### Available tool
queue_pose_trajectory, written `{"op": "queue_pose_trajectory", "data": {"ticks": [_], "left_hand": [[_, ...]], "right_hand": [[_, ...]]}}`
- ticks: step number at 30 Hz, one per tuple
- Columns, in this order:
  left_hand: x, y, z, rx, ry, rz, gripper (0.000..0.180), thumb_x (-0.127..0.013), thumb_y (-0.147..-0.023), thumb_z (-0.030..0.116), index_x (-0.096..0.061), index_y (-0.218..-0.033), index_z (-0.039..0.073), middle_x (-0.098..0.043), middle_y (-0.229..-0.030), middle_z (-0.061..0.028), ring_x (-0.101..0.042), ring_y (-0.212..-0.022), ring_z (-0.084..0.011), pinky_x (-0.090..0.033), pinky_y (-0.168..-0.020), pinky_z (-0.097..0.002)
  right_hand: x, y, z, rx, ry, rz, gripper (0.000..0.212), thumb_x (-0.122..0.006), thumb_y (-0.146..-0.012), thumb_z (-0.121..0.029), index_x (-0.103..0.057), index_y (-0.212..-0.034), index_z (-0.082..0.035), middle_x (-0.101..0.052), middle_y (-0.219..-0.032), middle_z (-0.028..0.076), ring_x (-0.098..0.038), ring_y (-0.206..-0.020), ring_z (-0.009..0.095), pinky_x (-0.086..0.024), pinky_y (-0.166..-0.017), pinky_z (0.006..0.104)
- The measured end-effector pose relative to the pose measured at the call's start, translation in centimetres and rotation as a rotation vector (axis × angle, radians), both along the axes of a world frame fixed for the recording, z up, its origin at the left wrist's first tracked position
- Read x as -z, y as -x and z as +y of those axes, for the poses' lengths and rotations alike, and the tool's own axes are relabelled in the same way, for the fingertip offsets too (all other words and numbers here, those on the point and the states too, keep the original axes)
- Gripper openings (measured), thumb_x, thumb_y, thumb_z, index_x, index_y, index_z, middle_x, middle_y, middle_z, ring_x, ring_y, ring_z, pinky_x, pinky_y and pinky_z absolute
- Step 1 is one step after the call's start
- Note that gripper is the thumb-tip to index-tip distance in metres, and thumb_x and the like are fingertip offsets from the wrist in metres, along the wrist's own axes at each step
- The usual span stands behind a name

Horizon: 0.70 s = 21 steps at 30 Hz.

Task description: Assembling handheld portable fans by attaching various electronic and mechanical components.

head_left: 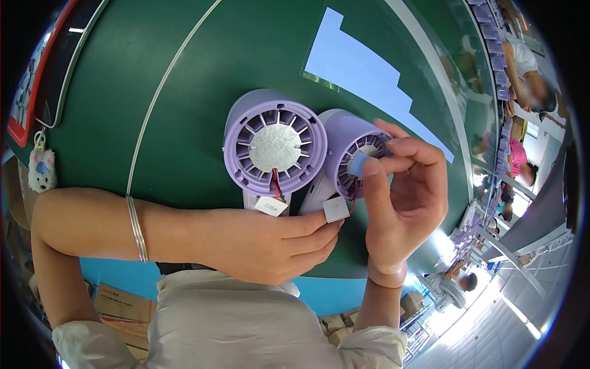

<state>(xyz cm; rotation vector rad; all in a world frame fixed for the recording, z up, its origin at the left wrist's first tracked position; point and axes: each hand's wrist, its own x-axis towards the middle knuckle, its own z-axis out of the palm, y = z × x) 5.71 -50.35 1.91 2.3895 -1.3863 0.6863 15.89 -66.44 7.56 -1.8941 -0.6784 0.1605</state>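
Two purple cylinders (275,144) (338,144), two tiles (271,206) (336,210)

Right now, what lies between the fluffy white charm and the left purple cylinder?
In the head view, a thin pale cord crosses the green tabletop between charm and cylinder; otherwise that stretch looks bare.

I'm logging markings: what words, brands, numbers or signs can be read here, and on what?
Left white square: short dark marking, not copied here.
Brown cardboard, lower left: printed lines, not copied; the smaller ones too small to read.
Right white square: none legible.
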Motion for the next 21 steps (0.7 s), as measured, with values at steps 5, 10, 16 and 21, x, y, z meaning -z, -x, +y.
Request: {"op": "queue_pose_trajectory", "data": {"ticks": [5,10,16,21], "left_hand": [[-0.02,0.03,0.03,-0.002,-0.006,0.007,0.033,-0.052,-0.087,0.027,-0.07,-0.103,0.004,-0.064,-0.121,-0.0091,-0.059,-0.119,-0.0253,-0.046,-0.099,-0.037],[0.04,0.08,0.02,-0.016,-0.018,0.0,0.034,-0.052,-0.088,0.028,-0.07,-0.104,0.005,-0.063,-0.122,-0.0087,-0.058,-0.12,-0.0251,-0.045,-0.1,-0.0374],[0.06,0.02,0.03,-0.01,-0.028,0.003,0.033,-0.052,-0.088,0.028,-0.07,-0.103,0.005,-0.063,-0.122,-0.0084,-0.058,-0.121,-0.0253,-0.044,-0.101,-0.0378],[0.09,0.08,0.08,-0.016,-0.023,0.006,0.033,-0.052,-0.087,0.027,-0.07,-0.103,0.005,-0.063,-0.121,-0.0079,-0.059,-0.12,-0.0244,-0.044,-0.101,-0.0371]], "right_hand": [[0.03,-0.02,0.02,0.006,0.005,0.0,0.03,-0.067,-0.08,0.013,-0.057,-0.107,0.006,-0.064,-0.078,0.007,-0.065,-0.101,0.023,-0.045,-0.103,0.0433],[0.17,-0.04,0.08,0.002,-0.007,-0.002,0.029,-0.067,-0.08,0.014,-0.057,-0.106,0.006,-0.063,-0.078,0.006,-0.065,-0.095,0.02,-0.045,-0.104,0.045],[0.21,-0.03,0.18,0.028,-0.007,0.007,0.028,-0.066,-0.08,0.014,-0.057,-0.105,0.006,-0.062,-0.077,0.006,-0.065,-0.091,0.018,-0.046,-0.105,0.0465],[0.28,-0.06,0.16,0.014,-0.01,0.0,0.027,-0.065,-0.08,0.014,-0.057,-0.103,0.006,-0.062,-0.077,0.006,-0.064,-0.088,0.017,-0.046,-0.105,0.0475]]}}
